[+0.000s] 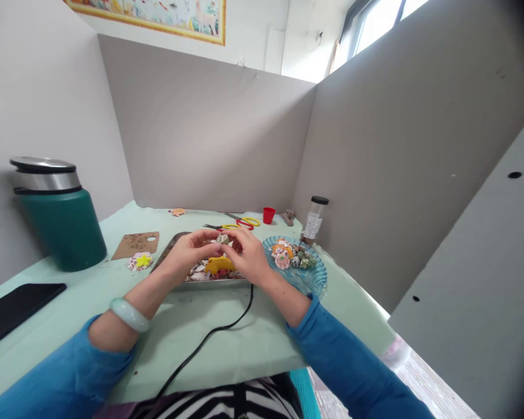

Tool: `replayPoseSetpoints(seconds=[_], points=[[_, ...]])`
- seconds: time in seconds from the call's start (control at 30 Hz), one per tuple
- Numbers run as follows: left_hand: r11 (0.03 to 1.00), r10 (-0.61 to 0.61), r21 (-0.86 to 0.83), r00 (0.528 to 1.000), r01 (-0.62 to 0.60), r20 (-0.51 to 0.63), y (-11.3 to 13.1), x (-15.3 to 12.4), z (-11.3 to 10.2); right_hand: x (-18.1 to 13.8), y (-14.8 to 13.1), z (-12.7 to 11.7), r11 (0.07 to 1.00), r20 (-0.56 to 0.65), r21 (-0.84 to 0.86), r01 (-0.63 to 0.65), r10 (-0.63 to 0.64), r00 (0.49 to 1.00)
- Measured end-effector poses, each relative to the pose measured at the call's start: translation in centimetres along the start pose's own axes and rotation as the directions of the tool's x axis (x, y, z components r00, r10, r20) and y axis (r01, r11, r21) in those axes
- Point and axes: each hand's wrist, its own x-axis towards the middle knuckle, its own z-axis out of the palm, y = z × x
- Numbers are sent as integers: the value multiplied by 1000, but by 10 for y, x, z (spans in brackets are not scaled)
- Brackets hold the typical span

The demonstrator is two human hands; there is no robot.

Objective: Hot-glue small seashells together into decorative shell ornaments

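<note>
Over the tray, my left hand and my right hand meet, their fingertips closed around a small greenish-white shell. Part of that shell is hidden by the fingers. Beneath my hands lies a metal tray of shells, and a yellow piece shows among them. To the right of my right hand, a blue ribbed glass plate carries speckled snail shells and an orange-and-pink shell piece.
A green flask, black phone, brown card and yellow-flower shell disc lie left. Behind the tray are scissors and a red cup. A clear jar stands right; a black cable crosses the front.
</note>
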Motion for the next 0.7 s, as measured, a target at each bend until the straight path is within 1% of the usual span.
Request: replayPoseSetpoints(seconds=[0.1, 0.2, 0.23, 0.3, 0.4, 0.57, 0.7], points=[[991, -32, -127, 999, 32, -1, -2, 1, 0, 0, -1, -1, 999, 1, 47, 6, -6, 1000], [982, -59, -174, 995, 71, 76, -4, 1, -2, 0, -2, -2, 997, 21, 72, 12, -14, 1000], [981, -63, -175, 993, 79, 99, -4, 1, -2, 0, -2, -2, 997, 27, 73, 13, -15, 1000], [981, -64, -177, 992, 82, 106, -5, 2, -3, -1, -2, -2, 998, 36, 66, 8, -11, 999], [984, -62, -165, 995, 74, 76, -6, 2, -2, -2, 1, -1, 999, 41, 43, -2, 0, 999], [990, -93, -100, 994, 97, 49, -3, 0, 1, -2, 4, -1, 1000, 27, 26, 0, -1, 1000], [995, -86, -48, 996, 86, 19, -3, -1, 2, -2, 2, -3, 997, 42, -46, 58, -56, 998]])
